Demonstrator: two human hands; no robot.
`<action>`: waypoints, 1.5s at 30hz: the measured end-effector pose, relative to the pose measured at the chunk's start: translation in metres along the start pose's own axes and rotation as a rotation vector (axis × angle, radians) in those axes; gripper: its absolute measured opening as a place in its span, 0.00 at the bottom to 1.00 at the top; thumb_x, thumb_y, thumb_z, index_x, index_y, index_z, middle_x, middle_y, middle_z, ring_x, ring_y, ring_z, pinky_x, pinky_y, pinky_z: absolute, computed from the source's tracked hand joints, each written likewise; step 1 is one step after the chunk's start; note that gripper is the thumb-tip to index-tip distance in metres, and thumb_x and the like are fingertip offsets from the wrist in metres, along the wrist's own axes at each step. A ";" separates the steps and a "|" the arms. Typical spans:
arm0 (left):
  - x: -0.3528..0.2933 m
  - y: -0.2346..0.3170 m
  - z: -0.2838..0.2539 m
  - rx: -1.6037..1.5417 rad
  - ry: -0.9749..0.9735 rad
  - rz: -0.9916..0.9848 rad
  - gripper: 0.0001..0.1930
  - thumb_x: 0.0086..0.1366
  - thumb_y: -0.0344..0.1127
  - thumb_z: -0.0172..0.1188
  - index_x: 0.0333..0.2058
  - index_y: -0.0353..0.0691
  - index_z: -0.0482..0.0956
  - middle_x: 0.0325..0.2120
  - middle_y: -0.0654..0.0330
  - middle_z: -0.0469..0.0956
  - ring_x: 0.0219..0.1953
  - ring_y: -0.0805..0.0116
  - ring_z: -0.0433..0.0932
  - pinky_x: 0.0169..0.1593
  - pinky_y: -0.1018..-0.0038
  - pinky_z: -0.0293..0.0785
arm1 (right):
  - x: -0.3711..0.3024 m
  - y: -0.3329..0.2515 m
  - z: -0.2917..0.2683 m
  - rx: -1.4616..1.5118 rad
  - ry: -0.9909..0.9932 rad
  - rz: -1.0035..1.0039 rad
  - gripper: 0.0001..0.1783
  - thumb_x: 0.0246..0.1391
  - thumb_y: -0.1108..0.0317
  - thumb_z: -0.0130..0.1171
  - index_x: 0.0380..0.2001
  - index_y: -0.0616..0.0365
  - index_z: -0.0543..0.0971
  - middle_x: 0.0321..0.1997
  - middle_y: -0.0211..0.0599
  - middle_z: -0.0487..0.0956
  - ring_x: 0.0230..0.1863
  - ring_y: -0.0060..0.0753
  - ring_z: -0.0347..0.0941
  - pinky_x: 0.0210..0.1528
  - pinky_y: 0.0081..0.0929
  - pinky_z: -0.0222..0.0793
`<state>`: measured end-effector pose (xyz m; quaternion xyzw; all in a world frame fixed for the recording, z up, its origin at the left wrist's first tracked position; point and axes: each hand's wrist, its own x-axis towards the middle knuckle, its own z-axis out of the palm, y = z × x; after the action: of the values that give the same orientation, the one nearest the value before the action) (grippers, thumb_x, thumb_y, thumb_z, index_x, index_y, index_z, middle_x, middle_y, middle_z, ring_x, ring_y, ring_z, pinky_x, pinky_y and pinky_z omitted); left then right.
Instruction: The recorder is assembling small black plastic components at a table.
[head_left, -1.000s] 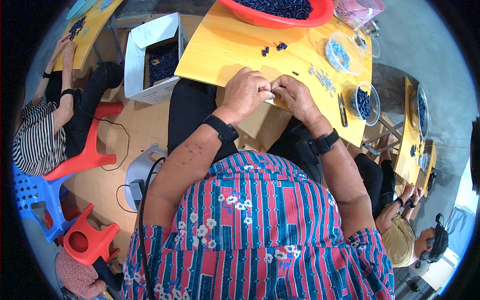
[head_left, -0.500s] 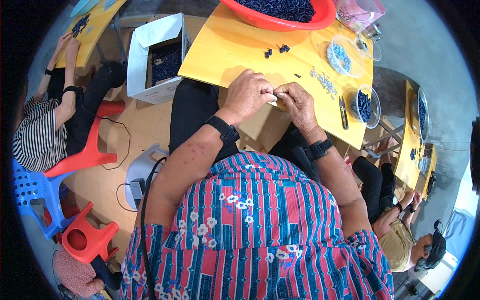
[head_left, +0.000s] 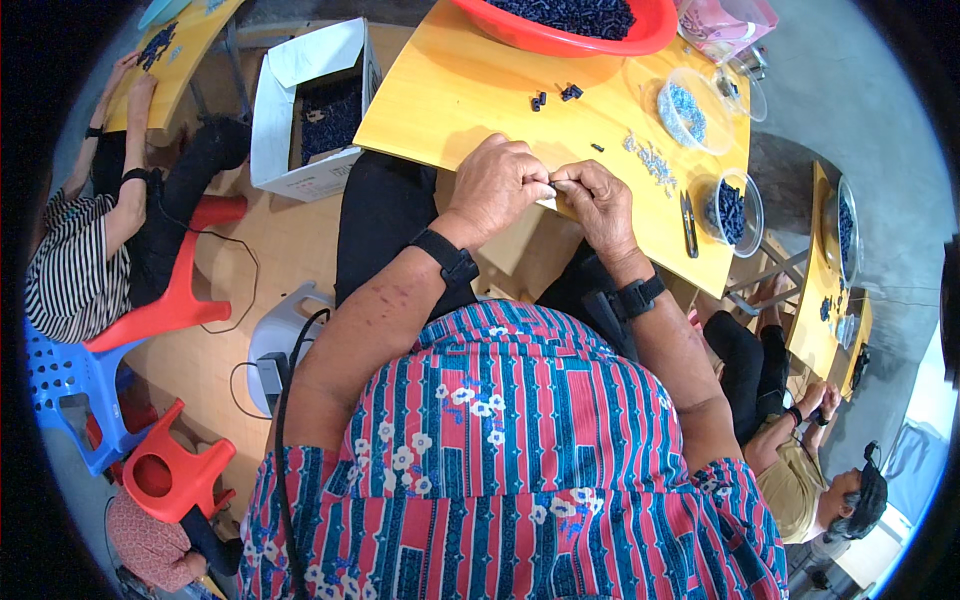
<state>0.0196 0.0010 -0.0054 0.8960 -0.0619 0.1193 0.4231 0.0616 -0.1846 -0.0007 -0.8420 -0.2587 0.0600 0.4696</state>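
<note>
Over the near edge of the yellow table (head_left: pixel 450 85), my left hand (head_left: pixel 497 187) and my right hand (head_left: pixel 602 208) meet fingertip to fingertip. Both pinch a tiny dark piece (head_left: pixel 553 184), mostly covered by the fingers. Beyond them on the tabletop lie a single small dark piece (head_left: pixel 597 147) and two little groups of dark blue pieces (head_left: pixel 571 92). To the right of my right hand are scattered small clear pieces (head_left: pixel 655 165) and a slim dark hand tool (head_left: pixel 689 225), seemingly snips or tweezers. A clear tub (head_left: pixel 752 235) beside the tool holds dark blue pieces.
A red basin (head_left: pixel 655 40) heaped with dark pieces stands at the far edge. Another clear tub (head_left: pixel 718 140) holds light blue bits, near a pink bag (head_left: pixel 725 28). An open white carton (head_left: pixel 270 150) sits left of the table. Other people work at tables on both sides.
The whole view has shifted very slightly. My hands stay joined at the fingertips around the tiny piece, with barely any visible finger movement.
</note>
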 end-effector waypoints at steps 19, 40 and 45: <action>0.003 -0.001 0.004 -0.007 -0.002 0.004 0.07 0.50 0.37 0.71 0.23 0.42 0.83 0.25 0.62 0.79 0.35 0.58 0.74 0.41 0.64 0.72 | -0.019 0.009 0.012 -0.082 0.138 -0.270 0.14 0.52 0.78 0.60 0.43 0.57 0.81 0.34 0.44 0.81 0.40 0.45 0.79 0.43 0.34 0.76; -0.002 -0.002 0.000 0.007 0.003 0.020 0.06 0.50 0.37 0.71 0.27 0.45 0.85 0.27 0.64 0.81 0.36 0.60 0.75 0.43 0.65 0.73 | 0.022 0.007 -0.024 -0.486 0.257 -0.088 0.10 0.51 0.73 0.62 0.38 0.56 0.84 0.35 0.44 0.80 0.38 0.46 0.77 0.42 0.37 0.75; -0.001 0.002 -0.002 0.024 -0.017 0.023 0.07 0.51 0.38 0.72 0.28 0.46 0.85 0.28 0.65 0.81 0.37 0.61 0.75 0.44 0.66 0.74 | 0.019 0.013 -0.021 -0.724 0.183 -0.173 0.05 0.56 0.74 0.60 0.37 0.58 0.81 0.36 0.45 0.77 0.38 0.52 0.77 0.42 0.41 0.74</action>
<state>0.0182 0.0012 -0.0035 0.9012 -0.0743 0.1171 0.4105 0.0902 -0.1963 0.0028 -0.9304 -0.2901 -0.1503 0.1664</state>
